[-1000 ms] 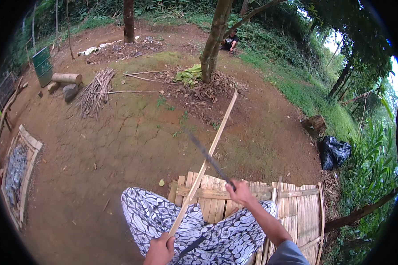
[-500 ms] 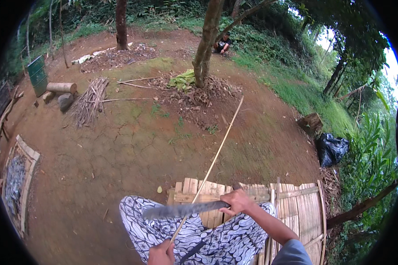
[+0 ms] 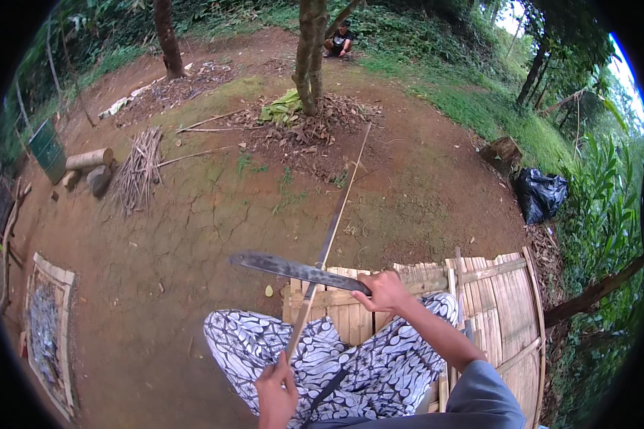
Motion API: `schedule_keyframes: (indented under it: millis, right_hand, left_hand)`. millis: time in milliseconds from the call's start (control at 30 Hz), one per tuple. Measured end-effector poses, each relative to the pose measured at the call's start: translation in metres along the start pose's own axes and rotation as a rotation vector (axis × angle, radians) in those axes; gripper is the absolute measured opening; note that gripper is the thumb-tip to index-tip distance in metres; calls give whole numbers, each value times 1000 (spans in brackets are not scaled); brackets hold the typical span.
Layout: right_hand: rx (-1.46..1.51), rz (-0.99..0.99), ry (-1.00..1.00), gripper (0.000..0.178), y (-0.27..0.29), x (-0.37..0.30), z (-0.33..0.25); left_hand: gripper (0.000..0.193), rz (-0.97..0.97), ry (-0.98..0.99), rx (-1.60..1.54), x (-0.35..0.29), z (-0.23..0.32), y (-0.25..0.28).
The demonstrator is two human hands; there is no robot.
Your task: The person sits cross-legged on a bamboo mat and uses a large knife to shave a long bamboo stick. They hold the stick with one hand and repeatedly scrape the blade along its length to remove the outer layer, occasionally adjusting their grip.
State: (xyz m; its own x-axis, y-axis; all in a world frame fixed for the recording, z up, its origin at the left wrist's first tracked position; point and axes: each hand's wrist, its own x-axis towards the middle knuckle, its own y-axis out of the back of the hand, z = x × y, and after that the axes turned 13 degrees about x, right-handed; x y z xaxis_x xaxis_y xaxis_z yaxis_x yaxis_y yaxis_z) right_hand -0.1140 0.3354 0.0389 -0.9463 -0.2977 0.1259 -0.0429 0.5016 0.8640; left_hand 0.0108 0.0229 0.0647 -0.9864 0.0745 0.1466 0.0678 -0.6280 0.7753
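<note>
My right hand (image 3: 384, 292) is closed around the handle of a machete (image 3: 290, 267). Its long dark blade points left and lies across a long, thin bamboo strip (image 3: 338, 207), dark on one side and pale on the other. Close to my lap, my left hand (image 3: 277, 392) grips the strip's near end, while the far end reaches out over the dirt toward the tree. Black-and-white patterned cloth (image 3: 243, 350) covers my bent legs. Beneath me is a slatted bamboo platform (image 3: 508, 322), stretching to the right.
A person (image 3: 339, 43) crouches beyond the tree (image 3: 309, 68). On the right are a stump (image 3: 502, 153) and a black plastic bag (image 3: 541, 194). At left stand a green drum (image 3: 47, 151), a log (image 3: 89, 159), a stick pile (image 3: 137, 171) and a wood-framed bed of ash (image 3: 43, 329).
The bamboo strip has turned, so its dark side now shows. The machete blade, blurred before, is sharp and sits farther up the strip. The view has shifted slightly.
</note>
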Motion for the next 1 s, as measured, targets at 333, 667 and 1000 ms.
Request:
schedule_keyframes:
  millis: [333,667,1000]
  right_hand:
    - [-64,71,27,51,-4,-1,17]
    - [-66,-36,-60,52,14,1,38]
    - [-6,44,225,44,29,-2,63]
  left_hand:
    - [31,-83,41,-81,-5,9,10]
    - [21,-111,21,-32,-16,9,20]
    - [13,-130,94,-218,-23,10,25]
